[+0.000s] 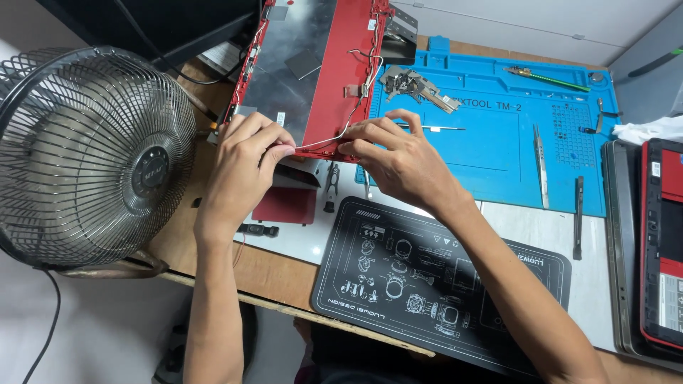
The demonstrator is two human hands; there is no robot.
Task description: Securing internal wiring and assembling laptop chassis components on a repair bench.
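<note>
A: What's nearest?
B: The black mat. Just beyond it, left hand and right hand each pinch the white cable along the red laptop lid.
A: Step?
B: Likely routing cable; needs gentle, steady tension.

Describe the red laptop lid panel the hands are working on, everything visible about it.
The red laptop lid panel lies tilted across the desk's far side, inner face up, partly over the blue work mat. Its frame looks like red plastic around a grey metallic sheet. Thin white wires run along its right and near edges. The left hand and right hand pinch that wire at the near edge.
</note>
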